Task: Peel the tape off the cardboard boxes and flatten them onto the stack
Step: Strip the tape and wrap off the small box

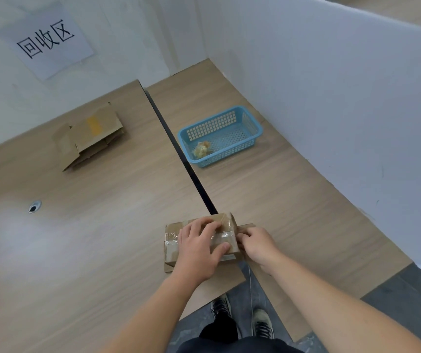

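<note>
Now the left hand [199, 247] lies spread flat on the taped cardboard box [171, 250] at the table's [82, 245] near edge. The right hand [257, 247] curls against the box's right end; I cannot tell whether it grips.

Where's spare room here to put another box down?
Left desk: wide bare patch between the cardboard, the cable hole and the box. Right desk: bare between basket and box. Crowded at the box, under the left hand and right hand.
</note>
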